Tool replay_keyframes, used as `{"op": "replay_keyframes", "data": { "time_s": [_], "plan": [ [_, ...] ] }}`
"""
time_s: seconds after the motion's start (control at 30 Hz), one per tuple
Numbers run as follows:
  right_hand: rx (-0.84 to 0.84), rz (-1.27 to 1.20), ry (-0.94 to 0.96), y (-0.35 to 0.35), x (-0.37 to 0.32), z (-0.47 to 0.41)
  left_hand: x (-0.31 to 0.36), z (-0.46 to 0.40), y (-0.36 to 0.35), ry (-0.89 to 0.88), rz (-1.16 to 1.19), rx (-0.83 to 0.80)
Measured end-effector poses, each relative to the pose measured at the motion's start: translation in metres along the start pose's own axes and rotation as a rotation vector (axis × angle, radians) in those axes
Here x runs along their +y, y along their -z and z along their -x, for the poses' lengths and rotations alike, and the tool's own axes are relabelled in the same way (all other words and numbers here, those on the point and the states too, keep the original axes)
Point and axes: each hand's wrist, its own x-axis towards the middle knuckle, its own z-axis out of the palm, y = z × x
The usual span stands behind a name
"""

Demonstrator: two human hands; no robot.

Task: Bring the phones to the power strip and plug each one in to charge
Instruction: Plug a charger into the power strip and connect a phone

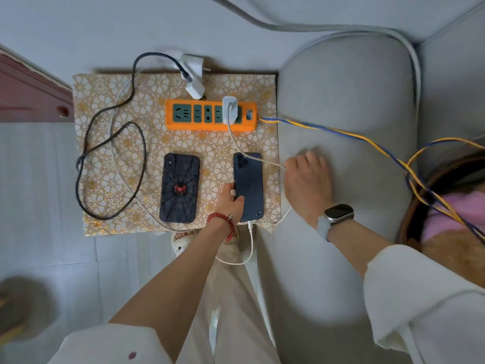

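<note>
An orange power strip [210,127] lies at the back of a floral-cloth table [110,153]. A white charger [231,110] is plugged into it, and its white cable [237,145] runs to the near end of a dark blue phone [250,185]. My left hand [231,203] grips that phone's left edge. My right hand [307,179] pinches the white cable to the right of the phone. A black phone with a red spider case [179,187] lies face down left of it, with no cable in it.
Two unplugged white chargers [194,74] with a black braided cable [110,143] and a white cable lie at the table's back and left. A grey sofa cushion [341,114] borders the table's right side. A blue-yellow cord [341,134] runs right from the strip.
</note>
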Motion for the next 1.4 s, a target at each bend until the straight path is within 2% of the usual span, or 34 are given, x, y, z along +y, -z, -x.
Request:
{"op": "replay_keyframes", "data": {
  "time_s": [0.17, 0.27, 0.4, 0.47, 0.53, 0.67, 0.77, 0.93, 1.2, 1.4],
  "plan": [
    [-0.052, -0.126, -0.06, 0.0, -0.001, -0.004, 0.004, -0.002, -0.011, -0.086, -0.343, 0.127],
    [-0.101, -0.128, -0.084, 0.001, -0.005, -0.006, 0.003, 0.004, -0.013, -0.149, -0.53, 0.131],
    [-0.129, -0.116, -0.081, -0.001, -0.008, -0.005, 0.006, 0.004, -0.001, -0.105, -0.493, 0.005],
    [-0.142, -0.111, -0.076, -0.002, -0.011, -0.003, 0.009, 0.006, 0.009, -0.107, -0.474, -0.004],
    [-0.175, -0.121, -0.082, -0.004, -0.017, 0.0, 0.007, 0.011, 0.023, -0.127, -0.449, 0.072],
    [-0.213, -0.211, -0.127, -0.008, -0.037, 0.012, -0.009, 0.024, 0.065, -0.147, -0.388, 0.348],
    [-0.169, -0.382, -0.146, -0.007, -0.056, 0.022, -0.026, 0.033, 0.098, -0.14, -0.355, 0.493],
    [-0.059, -0.616, -0.03, 0.01, -0.101, 0.026, -0.038, 0.029, 0.141, -0.124, -0.442, 0.632],
    [0.145, -0.659, 0.106, 0.05, -0.141, -0.041, 0.022, -0.02, 0.196, -0.331, -0.641, 0.646],
    [0.154, -0.62, 0.115, 0.061, -0.154, -0.083, 0.072, -0.065, 0.226, -0.261, -0.7, 0.494]
  ]
}}
